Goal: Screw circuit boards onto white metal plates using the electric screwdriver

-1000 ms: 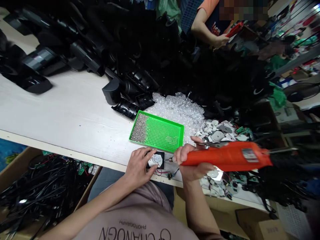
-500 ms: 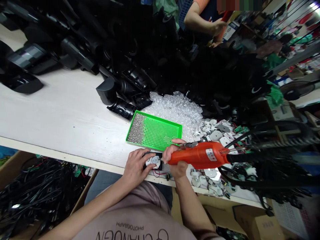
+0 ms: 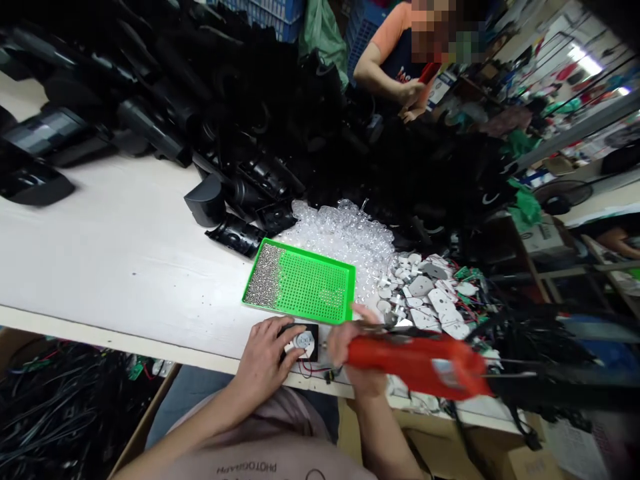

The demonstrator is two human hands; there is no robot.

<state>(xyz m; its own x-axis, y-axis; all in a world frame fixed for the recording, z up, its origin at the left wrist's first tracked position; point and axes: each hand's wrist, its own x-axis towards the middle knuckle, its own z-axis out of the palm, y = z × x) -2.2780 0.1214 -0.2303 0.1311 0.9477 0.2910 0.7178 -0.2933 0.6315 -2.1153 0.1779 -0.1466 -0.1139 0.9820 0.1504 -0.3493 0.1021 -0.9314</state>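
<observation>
My left hand (image 3: 265,357) is pinched on a small black housing (image 3: 313,333) at the table's front edge, thumb and fingers around it. Set in the housing is a round white-and-silver part (image 3: 303,341), from which thin red and dark wires run right. My right hand (image 3: 357,353) grips an orange-red electric screwdriver (image 3: 410,363), lying almost level and smeared by motion. Its tip points left, just right of the housing and apart from it. Just beyond both hands lies a green perforated tray (image 3: 313,315) with many small silver screws (image 3: 265,277) heaped at its left end.
Clear plastic pieces (image 3: 345,233) are piled behind the tray. White parts with wires and circuit boards (image 3: 435,293) lie to the right. Black casings (image 3: 235,233) form a large heap at the back. A co-worker (image 3: 390,67) is across the table; a box of black cables (image 3: 60,413) stands lower left.
The screwdriver has drawn back right and a little towards me, its tip off the housing. My left hand keeps its hold. The whole view has shifted, showing more of the co-worker.
</observation>
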